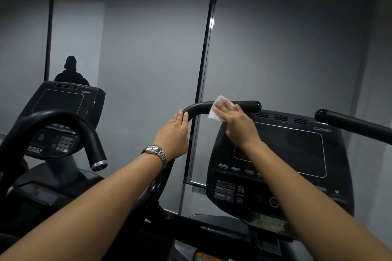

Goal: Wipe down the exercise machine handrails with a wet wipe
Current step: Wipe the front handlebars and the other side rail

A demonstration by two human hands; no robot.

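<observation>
A black curved handrail (246, 105) of the exercise machine rises from below and bends right above the console. A white wet wipe (216, 112) lies draped over its top stretch. My right hand (236, 123) presses the wipe against the rail with fingers laid flat over it. My left hand (175, 133), with a silver watch on the wrist, rests on the rail's bend, fingers straight along it. A second black handrail (350, 124) of the same machine reaches in from the right edge.
The machine's console (297, 154) with a dark screen and buttons stands right behind the rail. A neighbouring machine with its own console (63, 112) and looped black handle (63, 118) stands at the left. Grey blinds cover the back wall, with a dark silhouette of a person at the far left.
</observation>
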